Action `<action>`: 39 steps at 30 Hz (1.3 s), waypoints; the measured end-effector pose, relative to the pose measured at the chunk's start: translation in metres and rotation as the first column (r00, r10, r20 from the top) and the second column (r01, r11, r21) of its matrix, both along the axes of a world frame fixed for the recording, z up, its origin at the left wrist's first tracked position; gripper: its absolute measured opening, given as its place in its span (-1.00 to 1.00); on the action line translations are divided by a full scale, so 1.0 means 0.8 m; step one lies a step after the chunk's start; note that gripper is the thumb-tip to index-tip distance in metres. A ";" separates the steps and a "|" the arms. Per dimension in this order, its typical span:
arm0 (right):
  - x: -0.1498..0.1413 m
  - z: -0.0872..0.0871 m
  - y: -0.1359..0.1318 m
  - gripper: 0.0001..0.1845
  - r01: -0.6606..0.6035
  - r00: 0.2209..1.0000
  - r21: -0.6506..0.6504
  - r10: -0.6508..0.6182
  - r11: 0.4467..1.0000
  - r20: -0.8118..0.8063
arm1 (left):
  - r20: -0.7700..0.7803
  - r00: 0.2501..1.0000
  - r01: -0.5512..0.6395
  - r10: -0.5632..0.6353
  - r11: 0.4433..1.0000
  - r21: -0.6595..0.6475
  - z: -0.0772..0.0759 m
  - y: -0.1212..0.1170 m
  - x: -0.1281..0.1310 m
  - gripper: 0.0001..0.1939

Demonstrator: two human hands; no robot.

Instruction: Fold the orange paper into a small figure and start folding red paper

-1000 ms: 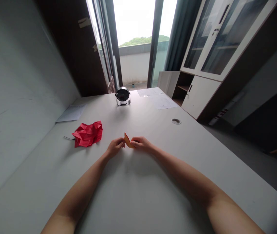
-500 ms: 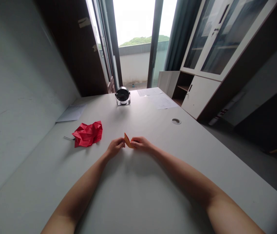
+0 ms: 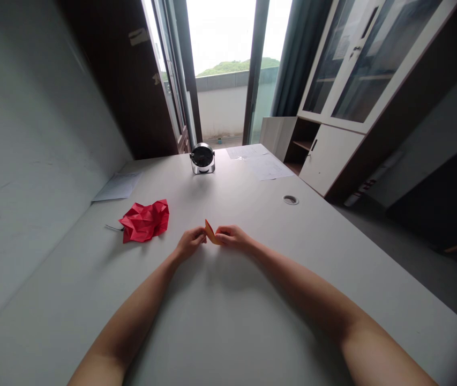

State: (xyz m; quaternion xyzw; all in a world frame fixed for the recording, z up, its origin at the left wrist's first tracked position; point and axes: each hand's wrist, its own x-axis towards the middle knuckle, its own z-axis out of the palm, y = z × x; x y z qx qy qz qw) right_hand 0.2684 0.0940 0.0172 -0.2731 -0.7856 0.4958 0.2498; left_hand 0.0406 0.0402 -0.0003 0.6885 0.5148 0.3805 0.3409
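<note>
A small folded piece of orange paper [image 3: 211,234] is held up between my two hands, just over the white table. My left hand [image 3: 190,241] pinches its left side with curled fingers. On its right side, my right hand [image 3: 233,236] grips the paper between thumb and fingers. One pointed corner sticks up above the hands, while the parts under my fingers are hidden. To the left of my left hand lies a crumpled, creased sheet of red paper [image 3: 144,221].
The white table [image 3: 228,327] meets a wall on the left. A small round fan-like device [image 3: 202,158] stands at the back. Paper sheets [image 3: 269,165] lie at back right, another sheet [image 3: 118,186] at left. A round cable hole [image 3: 290,200] is on the right.
</note>
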 end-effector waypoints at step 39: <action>-0.001 -0.002 0.001 -0.51 0.005 1.000 0.035 -0.005 0.999 0.017 | -0.035 0.999 -0.007 0.007 1.000 0.009 0.007 -0.003 0.002 -0.79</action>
